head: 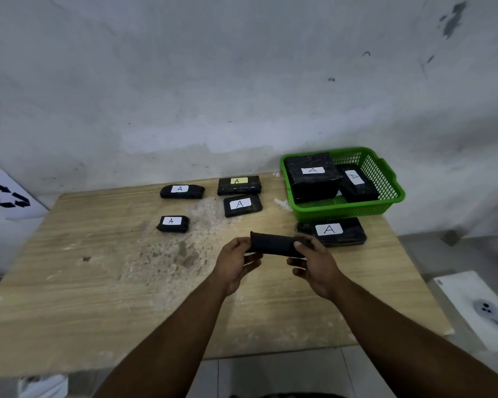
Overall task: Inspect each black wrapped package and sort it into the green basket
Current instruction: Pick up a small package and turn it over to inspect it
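Both hands hold one black wrapped package (pixel 273 245) above the middle of the table, no label showing. My left hand (pixel 236 262) grips its left end and my right hand (pixel 314 262) grips its right end. The green basket (pixel 385 193) stands at the table's far right with two black packages labelled A inside. Another labelled package (pixel 332 231) lies just in front of the basket. Several more labelled packages lie on the table further back, one at the far centre (pixel 239 185), one below it (pixel 243 205), and two to the left (pixel 182 191) (pixel 173 224).
The wooden table (pixel 98 282) has a worn pale patch in its middle and stands against a grey wall. A white bin with a recycling symbol (pixel 6 196) stands at the left. A white sheet with a grey controller (pixel 492 314) lies on the floor at the right.
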Motion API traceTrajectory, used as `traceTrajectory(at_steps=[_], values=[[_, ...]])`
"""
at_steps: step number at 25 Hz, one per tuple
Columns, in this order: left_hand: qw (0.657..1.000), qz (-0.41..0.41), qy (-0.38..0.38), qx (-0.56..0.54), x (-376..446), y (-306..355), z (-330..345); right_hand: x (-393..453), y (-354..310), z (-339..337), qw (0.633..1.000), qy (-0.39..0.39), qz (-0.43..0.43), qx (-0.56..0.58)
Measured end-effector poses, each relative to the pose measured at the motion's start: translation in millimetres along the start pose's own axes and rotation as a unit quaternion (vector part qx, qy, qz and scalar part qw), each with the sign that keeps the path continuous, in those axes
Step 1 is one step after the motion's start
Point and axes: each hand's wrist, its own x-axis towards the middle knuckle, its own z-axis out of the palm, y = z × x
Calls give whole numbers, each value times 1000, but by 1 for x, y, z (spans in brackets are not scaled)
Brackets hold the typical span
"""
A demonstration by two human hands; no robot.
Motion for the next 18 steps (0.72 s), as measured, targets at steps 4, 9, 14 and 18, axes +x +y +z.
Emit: traceTrajectory(at_steps=[4, 9, 14, 18], values=[[999, -35, 33, -26, 1, -8, -4, 3, 1, 3, 998, -33, -46, -32], [999, -14, 19, -29, 3, -12, -6, 2, 7, 2, 999, -9, -30, -14], [1000, -10, 12, -25, -1, -11, -6, 1, 11, 0, 994, -8, -89, -59], [999, -17, 14, -48, -4, -10, -2, 3, 9, -2, 992, -4, -103, -73]])
